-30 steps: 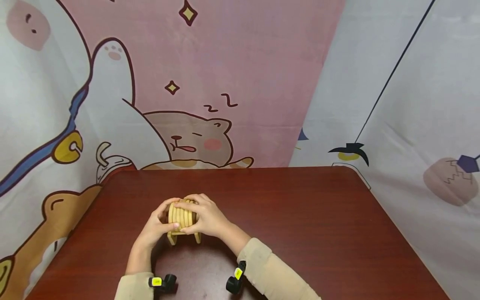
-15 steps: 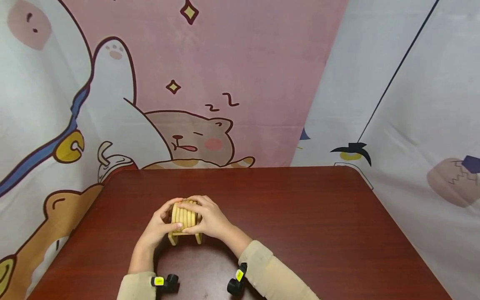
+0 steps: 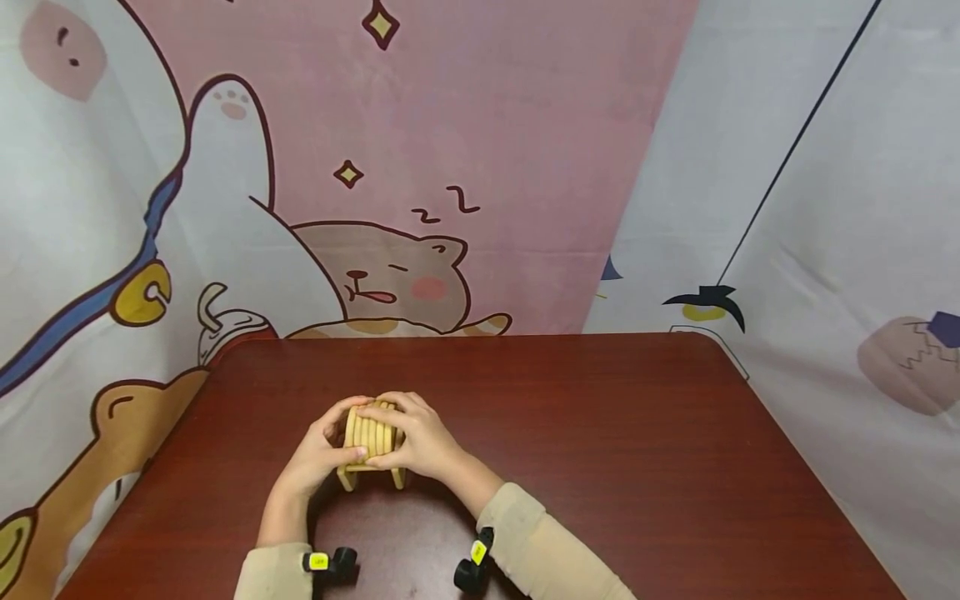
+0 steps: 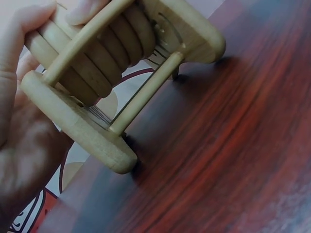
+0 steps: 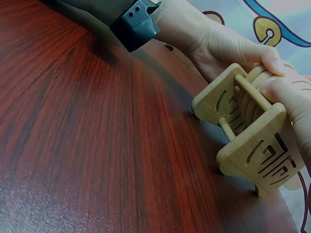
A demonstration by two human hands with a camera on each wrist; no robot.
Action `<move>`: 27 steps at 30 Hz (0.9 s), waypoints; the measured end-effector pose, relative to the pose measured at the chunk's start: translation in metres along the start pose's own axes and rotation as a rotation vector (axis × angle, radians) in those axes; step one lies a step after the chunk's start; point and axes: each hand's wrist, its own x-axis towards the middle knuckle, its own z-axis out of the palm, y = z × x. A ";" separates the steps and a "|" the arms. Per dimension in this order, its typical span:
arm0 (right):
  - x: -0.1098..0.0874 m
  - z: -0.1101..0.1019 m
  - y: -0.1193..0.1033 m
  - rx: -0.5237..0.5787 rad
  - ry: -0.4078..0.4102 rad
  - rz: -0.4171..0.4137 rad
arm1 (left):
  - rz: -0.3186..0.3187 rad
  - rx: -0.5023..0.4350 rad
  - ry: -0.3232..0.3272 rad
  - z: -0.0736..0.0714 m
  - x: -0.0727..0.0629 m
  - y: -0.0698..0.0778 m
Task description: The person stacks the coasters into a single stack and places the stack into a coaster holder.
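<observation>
A row of round, pale wooden coasters (image 3: 370,437) stands on edge in a small wooden coaster rack (image 3: 367,468), left of the table's middle. My left hand (image 3: 313,454) grips the row from the left, thumb on the near side and fingers over the top. From the right, my right hand (image 3: 422,435) holds the same coasters, its thumb close to the left thumb. In the left wrist view, the coasters (image 4: 109,56) sit between the end panels, above a round crossbar (image 4: 148,92). Cut-out slots mark the rack's end panel (image 5: 267,158) in the right wrist view.
The rack's feet rest on a dark red-brown wooden table (image 3: 600,467). Behind it hangs a cloth backdrop (image 3: 540,167) printed with cartoon animals. A black wrist camera (image 3: 343,567) sits at the left cuff, and another camera (image 3: 471,573) at the right.
The coasters and both hands have shifted slightly to the right over the rack, mostly in the first half second. The head view has drifted a little. Both hands keep their hold.
</observation>
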 end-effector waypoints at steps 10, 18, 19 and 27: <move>-0.001 0.001 0.002 -0.003 0.014 -0.009 | 0.005 0.037 -0.002 0.001 0.000 0.003; -0.001 0.000 0.000 0.003 -0.009 0.000 | 0.003 0.055 0.005 0.002 -0.001 0.003; -0.001 0.000 0.000 0.005 -0.014 0.004 | 0.004 0.061 0.010 0.001 -0.001 0.003; -0.004 0.000 0.000 0.038 -0.050 0.043 | 0.052 0.102 0.040 0.003 0.001 -0.001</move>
